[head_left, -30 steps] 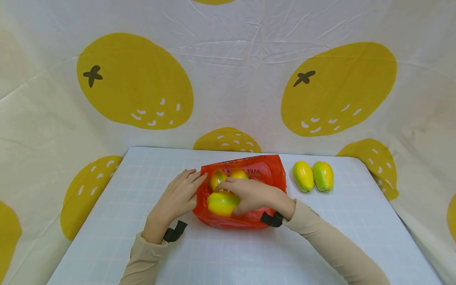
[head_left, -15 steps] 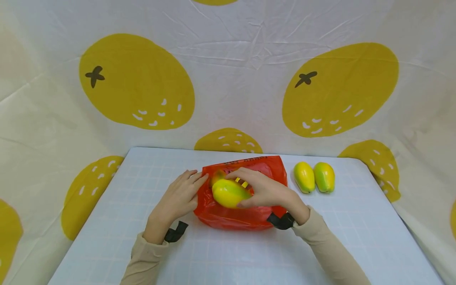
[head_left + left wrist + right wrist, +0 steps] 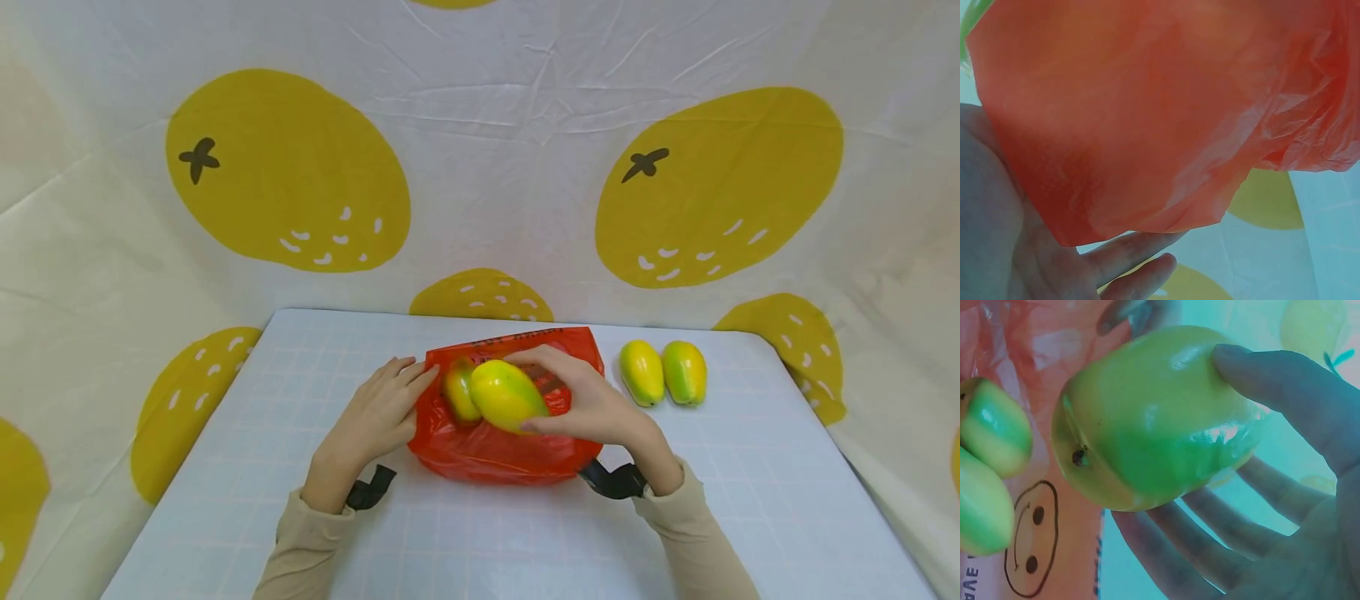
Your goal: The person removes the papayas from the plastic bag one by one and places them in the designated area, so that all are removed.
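Note:
A red plastic bag (image 3: 491, 467) lies on the table with its mouth open upward. My right hand (image 3: 581, 400) holds a yellow-green papaya (image 3: 504, 396) over the mouth, thumb on one side and fingers curled round the other. In the right wrist view its lobed end with a dark spot faces left. Another papaya (image 3: 459, 396) shows in the bag; the right wrist view shows two papayas (image 3: 997, 428) against the red film. My left hand (image 3: 378, 408) rests at the bag's left edge with its fingers stretched out; bag film hides part of them in the left wrist view.
Two more papayas (image 3: 641, 372) lie side by side on the white table (image 3: 720, 500), right of the bag. Behind and beside the table hangs a white cloth (image 3: 495, 183) with large yellow fruit prints. A black strap (image 3: 611, 479) hangs at my right wrist.
My right hand has lifted the papaya out of the bag's lower left and moved it right and upward. My left hand stays at the bag's edge.

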### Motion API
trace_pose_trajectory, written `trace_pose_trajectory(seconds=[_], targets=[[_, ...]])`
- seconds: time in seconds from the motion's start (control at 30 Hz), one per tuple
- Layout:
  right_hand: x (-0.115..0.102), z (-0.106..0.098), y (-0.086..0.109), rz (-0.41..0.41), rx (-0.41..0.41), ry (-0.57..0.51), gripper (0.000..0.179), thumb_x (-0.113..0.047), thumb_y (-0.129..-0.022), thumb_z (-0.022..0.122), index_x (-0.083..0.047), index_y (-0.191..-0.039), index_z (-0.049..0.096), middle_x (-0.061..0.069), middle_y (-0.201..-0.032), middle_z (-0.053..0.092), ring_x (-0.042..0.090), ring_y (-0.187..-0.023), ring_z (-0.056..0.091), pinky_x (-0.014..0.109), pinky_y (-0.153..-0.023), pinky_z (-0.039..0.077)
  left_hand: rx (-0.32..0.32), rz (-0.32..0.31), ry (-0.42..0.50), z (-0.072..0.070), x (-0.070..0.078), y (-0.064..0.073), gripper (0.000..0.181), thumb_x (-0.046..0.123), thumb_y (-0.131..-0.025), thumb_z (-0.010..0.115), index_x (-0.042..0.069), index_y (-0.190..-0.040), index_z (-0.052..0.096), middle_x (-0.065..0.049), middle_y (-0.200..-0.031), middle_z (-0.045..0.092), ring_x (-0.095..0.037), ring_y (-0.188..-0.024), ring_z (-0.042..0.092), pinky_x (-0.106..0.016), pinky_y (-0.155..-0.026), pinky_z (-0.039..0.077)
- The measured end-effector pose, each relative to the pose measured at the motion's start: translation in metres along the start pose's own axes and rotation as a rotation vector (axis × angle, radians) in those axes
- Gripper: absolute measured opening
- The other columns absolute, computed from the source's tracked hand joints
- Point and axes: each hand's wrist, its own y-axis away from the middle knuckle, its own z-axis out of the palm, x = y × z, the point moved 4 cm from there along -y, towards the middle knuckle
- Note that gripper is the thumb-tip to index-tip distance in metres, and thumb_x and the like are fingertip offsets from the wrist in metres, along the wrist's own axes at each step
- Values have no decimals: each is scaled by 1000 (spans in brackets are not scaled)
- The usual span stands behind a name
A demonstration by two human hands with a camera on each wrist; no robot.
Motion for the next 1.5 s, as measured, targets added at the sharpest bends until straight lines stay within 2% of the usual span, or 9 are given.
trace_pose_trajectory(seconds=[0.37, 0.57, 0.77, 1.03, 1.17, 1.37, 1.5], targets=[[0, -31, 34, 24, 179, -39, 73, -8, -75, 85, -20, -140, 52, -5, -134, 57, 16, -110, 60, 35, -91, 55, 3, 12, -3, 1, 0, -1, 55, -2, -82, 51, 2, -136, 59, -18, -136, 57, -40, -129, 48, -54, -113, 33], [-1, -52, 48, -13, 263, 0, 79, 4, -70, 85, -12, -140, 52, 0, -133, 57, 16, -111, 58, 26, -87, 55, 4, 21, -15, 2, 0, -2, 55, -2, -82, 52, 1, -136, 59, -18, -136, 58, -40, -129, 48, -54, -113, 33], [-2, -74, 66, -11, 350, 56, 83, 13, -67, 83, -7, -141, 51, 2, -134, 57, 14, -109, 59, 20, -87, 53, -14, 1, -17, 2, 0, -1, 55, -1, -82, 53, 2, -136, 58, -18, -136, 57, -40, -130, 48, -54, -113, 32], [6, -100, 87, -8, 489, 93, 90, 23, -61, 80, 1, -143, 48, 5, -137, 56, 15, -110, 58, 15, -89, 50, -3, 4, -12, 1, 1, -1, 55, -2, -82, 52, 1, -136, 59, -18, -136, 57, -40, -130, 48, -54, -113, 32], [13, -110, 94, 10, 555, 35, 88, 27, -62, 76, 3, -142, 47, 10, -138, 54, 19, -112, 56, 15, -92, 49, -5, 0, -10, 1, 1, -2, 55, -2, -81, 52, 1, -136, 59, -18, -137, 57, -41, -130, 48, -54, -113, 32], [25, -122, 103, 5, 656, -121, 82, 29, -67, 70, 6, -142, 46, 18, -138, 50, 23, -117, 52, 16, -95, 48, -10, -4, -9, 1, 1, -1, 55, -2, -82, 52, 2, -136, 59, -18, -137, 57, -40, -131, 47, -54, -114, 32], [35, -129, 108, 28, 752, -219, 79, 29, -71, 66, 4, -143, 46, 18, -140, 47, 25, -120, 48, 16, -97, 47, -10, -3, -12, 1, 0, -1, 55, -2, -82, 52, 2, -137, 59, -18, -138, 56, -40, -131, 47, -54, -114, 32]])
